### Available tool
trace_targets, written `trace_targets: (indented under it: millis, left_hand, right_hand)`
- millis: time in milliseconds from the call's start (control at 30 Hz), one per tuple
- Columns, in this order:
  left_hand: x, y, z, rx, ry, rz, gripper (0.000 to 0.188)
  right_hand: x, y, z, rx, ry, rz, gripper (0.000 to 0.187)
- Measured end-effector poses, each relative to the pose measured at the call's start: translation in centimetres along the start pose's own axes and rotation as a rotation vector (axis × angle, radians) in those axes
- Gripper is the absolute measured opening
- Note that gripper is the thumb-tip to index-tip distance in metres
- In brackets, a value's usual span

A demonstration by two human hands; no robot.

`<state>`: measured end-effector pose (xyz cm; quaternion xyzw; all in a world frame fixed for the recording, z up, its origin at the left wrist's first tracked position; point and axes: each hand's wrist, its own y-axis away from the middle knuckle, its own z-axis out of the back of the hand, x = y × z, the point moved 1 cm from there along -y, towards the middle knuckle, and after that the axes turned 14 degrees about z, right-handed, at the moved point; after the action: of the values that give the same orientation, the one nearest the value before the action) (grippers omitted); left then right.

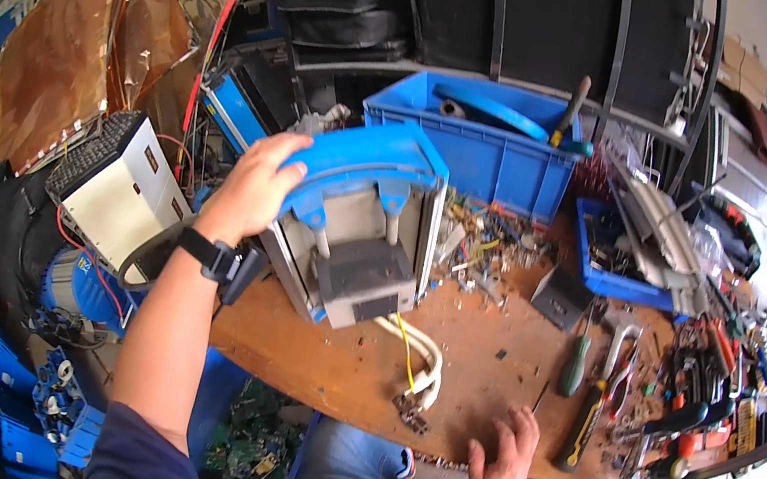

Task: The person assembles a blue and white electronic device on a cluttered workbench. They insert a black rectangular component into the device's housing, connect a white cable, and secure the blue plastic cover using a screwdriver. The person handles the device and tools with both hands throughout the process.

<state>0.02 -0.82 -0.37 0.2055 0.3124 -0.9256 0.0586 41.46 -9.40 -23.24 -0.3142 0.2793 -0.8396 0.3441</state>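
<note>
- A head-worn fisheye camera looks down and forward across a workbench (485, 358).
- The wide view, near the tabletop, bends toward its rim.

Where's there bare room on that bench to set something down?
Mostly bare: the wood between the white cable and the green screwdriver, and the front strip left of that cable. Crowded: the right end, with hand tools, and the back, with scrap before the blue bin.

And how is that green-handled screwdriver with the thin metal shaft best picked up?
Probably by its thick green handle, coming from the near side with the right hand: the handle lies nearest, the thin metal shaft pointing away.
</note>
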Motion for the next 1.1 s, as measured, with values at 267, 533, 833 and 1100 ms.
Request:
trace_targets:
  millis: [267,533,833,1100]
  left_hand:
    - [-1.3,1.9,0.5,-0.007,-0.066,0.023,0.039]
    - [-1.6,3.7,0.4,-0.127,-0.055,-0.084,0.037]
    - [-1.9,4.4,0.4,-0.151,-0.068,-0.091,0.037]
    - [-2.1,4.4,0.4,-0.175,-0.078,-0.126,0.039]
  right_hand:
    - [0.1,0.0,-0.1,-0.012,-0.026,-0.021,0.041]
    - [-0.1,0.0,-0.1,-0.01,-0.026,-0.009,0.039]
    - [0.3,-1.3,2.2,-0.087,-0.147,-0.07,0.028]
    - [6.9,-9.9,10.7,0.178,-1.169,-0.429,0.031]
